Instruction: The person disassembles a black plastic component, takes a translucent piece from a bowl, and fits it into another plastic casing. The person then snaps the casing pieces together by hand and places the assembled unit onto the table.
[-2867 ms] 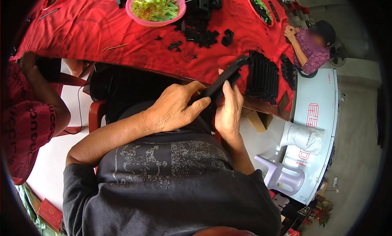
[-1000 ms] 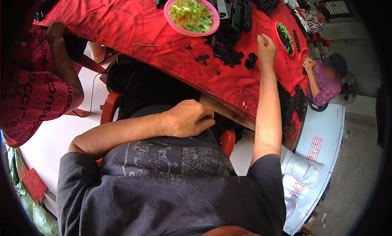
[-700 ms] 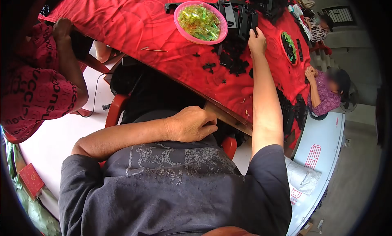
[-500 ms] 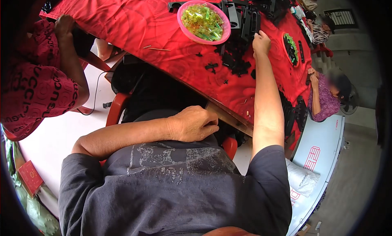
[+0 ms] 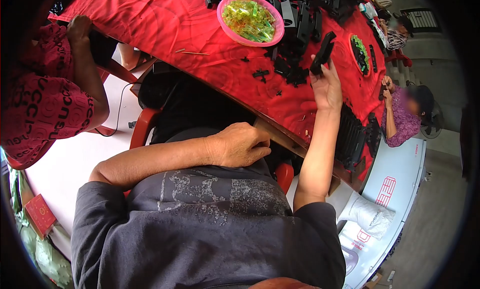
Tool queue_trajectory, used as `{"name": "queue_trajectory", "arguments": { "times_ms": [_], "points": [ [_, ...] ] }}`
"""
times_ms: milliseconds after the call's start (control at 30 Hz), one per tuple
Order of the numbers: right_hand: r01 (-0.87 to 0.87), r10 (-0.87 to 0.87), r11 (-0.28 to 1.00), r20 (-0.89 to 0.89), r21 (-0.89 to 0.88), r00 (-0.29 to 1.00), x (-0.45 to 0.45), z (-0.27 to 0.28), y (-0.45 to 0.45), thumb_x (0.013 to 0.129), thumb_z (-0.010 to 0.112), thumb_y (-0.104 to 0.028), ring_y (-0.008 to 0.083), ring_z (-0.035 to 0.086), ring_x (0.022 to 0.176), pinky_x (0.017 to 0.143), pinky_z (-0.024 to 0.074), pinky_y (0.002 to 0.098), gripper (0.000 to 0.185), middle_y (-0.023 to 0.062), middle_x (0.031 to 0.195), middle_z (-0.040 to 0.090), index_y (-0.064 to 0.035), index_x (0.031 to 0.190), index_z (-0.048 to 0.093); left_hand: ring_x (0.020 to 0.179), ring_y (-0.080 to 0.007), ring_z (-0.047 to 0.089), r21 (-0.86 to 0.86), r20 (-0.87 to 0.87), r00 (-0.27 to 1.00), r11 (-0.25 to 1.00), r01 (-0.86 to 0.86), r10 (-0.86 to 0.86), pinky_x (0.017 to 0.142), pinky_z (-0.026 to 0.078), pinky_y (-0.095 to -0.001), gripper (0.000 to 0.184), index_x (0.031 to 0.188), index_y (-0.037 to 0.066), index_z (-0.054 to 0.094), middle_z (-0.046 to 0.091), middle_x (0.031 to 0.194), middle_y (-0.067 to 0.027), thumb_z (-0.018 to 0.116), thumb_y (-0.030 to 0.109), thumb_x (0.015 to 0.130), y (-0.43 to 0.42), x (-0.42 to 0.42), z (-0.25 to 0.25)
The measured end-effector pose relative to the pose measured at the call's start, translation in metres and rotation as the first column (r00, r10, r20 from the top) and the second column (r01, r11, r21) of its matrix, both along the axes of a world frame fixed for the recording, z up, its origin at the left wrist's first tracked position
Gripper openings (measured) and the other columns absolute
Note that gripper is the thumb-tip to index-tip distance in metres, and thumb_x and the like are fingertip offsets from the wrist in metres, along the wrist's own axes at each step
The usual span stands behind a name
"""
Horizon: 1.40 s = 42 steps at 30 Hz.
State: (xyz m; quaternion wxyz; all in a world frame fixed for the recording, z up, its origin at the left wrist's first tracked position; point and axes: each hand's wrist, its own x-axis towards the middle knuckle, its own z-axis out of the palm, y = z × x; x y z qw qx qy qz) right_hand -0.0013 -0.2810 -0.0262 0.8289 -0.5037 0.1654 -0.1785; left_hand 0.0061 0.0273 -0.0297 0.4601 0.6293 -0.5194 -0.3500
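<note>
Red cloth point(image 5: 150, 24) under it, the black part point(image 5: 324, 53) sits right of the pink bowl point(image 5: 256, 43), my R hand's point(image 5: 328, 91) fingers part-curled round its near end — light, steady grip's best IMO — L hand point(image 5: 240, 145) loosely curled, contents n/k, can't tell.

The bowl point(image 5: 259, 42) is on the surface point(image 5: 150, 29), with strips point(image 5: 247, 20) in it. Large parts point(image 5: 304, 23) lie right of the bowl, some behind it. Sticks point(image 5: 194, 52) lie before and left of the bowl, small parts point(image 5: 295, 75) before and right. Farther right is a tray point(image 5: 351, 50). Stacked parts point(image 5: 350, 140) lie well before and right of the bowl.
</note>
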Motion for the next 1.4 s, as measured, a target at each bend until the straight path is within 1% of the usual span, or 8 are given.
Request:
{"name": "queue_trajectory", "arguments": {
  "times_ms": [67,300,433,633,733,800,967,1400],
  "points": [
    [-0.032,0.032,0.999,0.031,0.007,0.999,-0.019,-0.010,0.007,0.086,0.061,0.003,0.0206,0.060,0.109,0.097,0.0494,0.0355,0.054,0.0162,0.123,0.060,-0.0018,0.137,0.044,0.076,-0.0360,0.067,0.012,0.007,1.000,1.000,0.009,-0.009,0.069,0.052,-0.0430,0.021,0.095,-0.001,0.066,0.067,0.078,-0.0201,0.063,0.019,0.090,0.000,0.000,0.002],
    [0.142,-0.139,0.983,-0.037,0.116,0.990,-0.070,-0.020,0.043,0.083,0.061,0.005,0.0206,0.061,0.100,0.089,0.0493,0.0331,0.050,0.0085,0.108,0.064,-0.0053,0.132,0.053,0.079,-0.0368,0.067,0.019,0.002,1.000,1.000,0.005,-0.005,0.071,0.052,-0.0440,0.021,0.094,0.000,0.066,0.067,0.079,-0.0204,0.062,0.020,0.089,-0.001,0.000,0.006],
    [0.159,-0.158,0.987,-0.029,0.032,0.987,-0.081,-0.020,0.064,0.084,0.059,0.006,0.0251,0.062,0.108,0.095,0.0509,0.0365,0.049,0.0092,0.108,0.062,-0.0024,0.132,0.051,0.082,-0.0377,0.067,0.021,-0.016,1.000,1.000,-0.019,0.019,0.074,0.051,-0.0461,0.020,0.088,0.001,0.067,0.067,0.080,-0.0202,0.062,0.020,0.087,-0.002,0.002,0.006],
    [0.071,-0.084,0.991,0.112,0.113,0.990,-0.092,-0.017,0.089,0.078,0.059,0.009,0.0272,0.056,0.121,0.101,0.0488,0.0400,0.062,0.0153,0.131,0.056,-0.0013,0.137,0.045,0.077,-0.0289,0.068,-0.148,0.104,0.974,0.972,-0.183,0.199,0.070,0.052,-0.0373,0.014,0.095,-0.002,0.066,0.066,0.082,-0.0174,0.062,0.011,0.089,-0.021,0.052,0.004],
    [-0.075,0.029,0.979,0.234,0.189,0.972,-0.098,-0.022,0.098,0.076,0.060,0.010,0.0267,0.055,0.122,0.103,0.0475,0.0410,0.067,0.0134,0.131,0.055,-0.0042,0.139,0.044,0.073,-0.0256,0.068,-0.271,0.272,0.849,0.883,-0.384,0.453,0.068,0.052,-0.0363,0.016,0.095,0.000,0.067,0.067,0.080,-0.0163,0.059,0.013,0.091,-0.044,0.113,0.005],
    [-0.112,0.052,0.966,0.253,0.232,0.966,-0.099,-0.028,0.101,0.077,0.061,0.010,0.0263,0.057,0.119,0.103,0.0480,0.0415,0.065,0.0134,0.130,0.055,-0.0035,0.138,0.045,0.074,-0.0322,0.068,-0.455,0.464,0.607,0.762,-0.462,0.645,0.068,0.052,-0.0409,0.019,0.096,0.004,0.069,0.068,0.082,-0.0168,0.061,0.019,0.089,-0.063,0.156,-0.008],
    [-0.121,0.070,0.970,0.234,0.212,0.970,-0.097,-0.037,0.103,0.079,0.064,0.009,0.0234,0.059,0.114,0.097,0.0526,0.0382,0.062,0.0151,0.130,0.054,0.0000,0.136,0.044,0.083,-0.0343,0.066,-0.137,0.802,0.454,0.860,-0.491,0.388,0.072,0.051,-0.0452,0.017,0.087,0.007,0.071,0.069,0.082,-0.0153,0.060,0.020,0.081,-0.089,0.215,-0.040],
    [-0.190,0.066,0.908,0.321,0.372,0.945,-0.096,-0.026,0.115,0.076,0.062,0.009,0.0237,0.056,0.109,0.096,0.0490,0.0357,0.073,0.0198,0.134,0.050,0.0071,0.144,0.033,0.085,-0.0363,0.069,-0.119,0.849,0.426,0.899,-0.422,0.313,0.071,0.055,-0.0456,0.017,0.085,0.003,0.072,0.070,0.086,-0.0192,0.062,0.006,0.071,-0.115,0.228,-0.053]
  ]
}}
